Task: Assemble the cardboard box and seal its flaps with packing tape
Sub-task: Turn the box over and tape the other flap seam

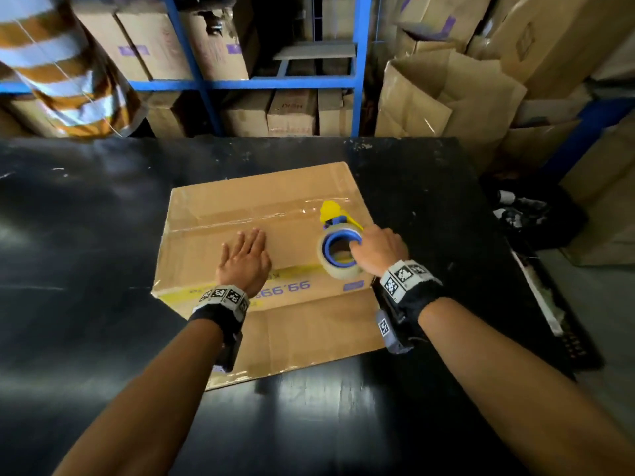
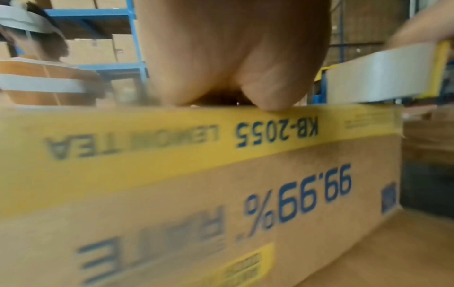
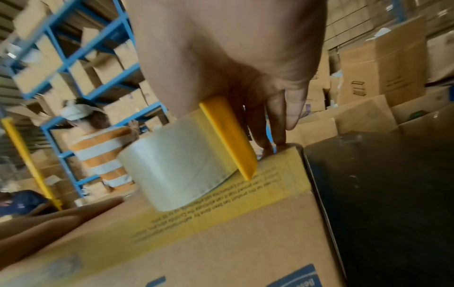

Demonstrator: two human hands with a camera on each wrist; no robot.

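Blue shelving (image 1: 192, 46) stacked with cartons backs the black bench (image 1: 86, 235); left hand (image 1: 244, 261) presses flat on the cardboard box (image 1: 275, 197), right hand (image 1: 378, 250) grips the tape dispenser (image 1: 338, 247).

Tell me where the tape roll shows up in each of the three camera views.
Head: tape roll right of centre, on the box, under the right hand.
Left wrist: far right edge, above the box top.
Right wrist: centre, below the palm.
Shared landmark: the box's yellow printed band.
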